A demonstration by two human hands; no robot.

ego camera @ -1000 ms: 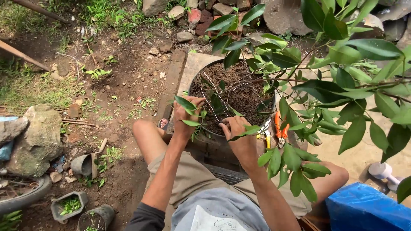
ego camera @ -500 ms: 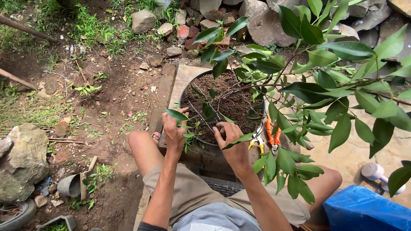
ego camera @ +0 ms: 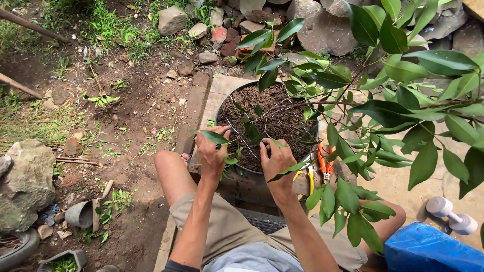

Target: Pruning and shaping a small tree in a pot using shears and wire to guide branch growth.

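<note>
Overhead, the leafy plant (ego camera: 383, 106) is the biggest thing: thin woody branches spreading to the right, hung with glossy, pointed, dark and mid-green leaves. Below it lies bare brown ground (ego camera: 136, 106), crumbly and strewn with pebbles, grass tufts and cut green sprigs, with rough grey and reddish stones (ego camera: 312, 30) heaped along the top edge and a large lumpy grey rock (ego camera: 25, 186) at the left. A smooth blue plastic sheet (ego camera: 433, 249) bunches in the lower right corner.

The round black pot (ego camera: 252, 170) stands on pale flat paving slabs (ego camera: 222, 88) in the middle, in front of the person's knees; it is filled to the rim with dark, coarse soil (ego camera: 275, 108), and the plant's stems rise out of it.

The left hand (ego camera: 212, 151) rests at the pot's near rim, its fingers curled around a slim leafy twig. The right hand (ego camera: 277, 161) sits just beside it on the rim, fingers bent onto the soil around a stem base; how firmly they pinch it I cannot tell.

Orange-handled pruning shears (ego camera: 322, 161) lie just right of the pot. A small grey pot (ego camera: 80, 214) lies tipped on the ground at lower left.
</note>
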